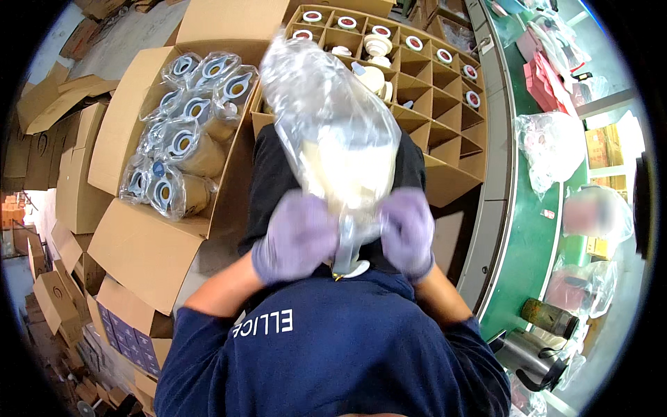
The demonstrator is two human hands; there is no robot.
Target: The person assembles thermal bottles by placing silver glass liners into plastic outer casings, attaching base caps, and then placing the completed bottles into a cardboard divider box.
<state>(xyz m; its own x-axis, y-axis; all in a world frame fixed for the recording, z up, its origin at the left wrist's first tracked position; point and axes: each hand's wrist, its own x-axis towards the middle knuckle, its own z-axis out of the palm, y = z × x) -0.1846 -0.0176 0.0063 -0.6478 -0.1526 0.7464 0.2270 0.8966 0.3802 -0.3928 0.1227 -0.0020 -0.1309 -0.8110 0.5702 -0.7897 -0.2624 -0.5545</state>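
A clear plastic bag (326, 97) stands up over my lap, with a cream vessel (347, 170) inside it, bottom end away from me. The vessel looks like a jug. Near my belly a grey-blue part (347, 254) and a white curved piece (358, 270) show at its near end. My left hand (299, 233), in a lavender glove, is closed on the bag's near left edge. On the other side my right hand (408, 233), gloved alike, grips the near right edge. Both hands are somewhat blurred, and their fingertips are partly hidden.
At the left an open cardboard box (149, 257) holds several bagged vessels (184, 142) with grey collars. A divided carton (445, 170) ahead to the right has white-rimmed pieces in some cells. Along the right runs a green bench (514, 278) with a steel jug (524, 354) and plastic-wrapped items.
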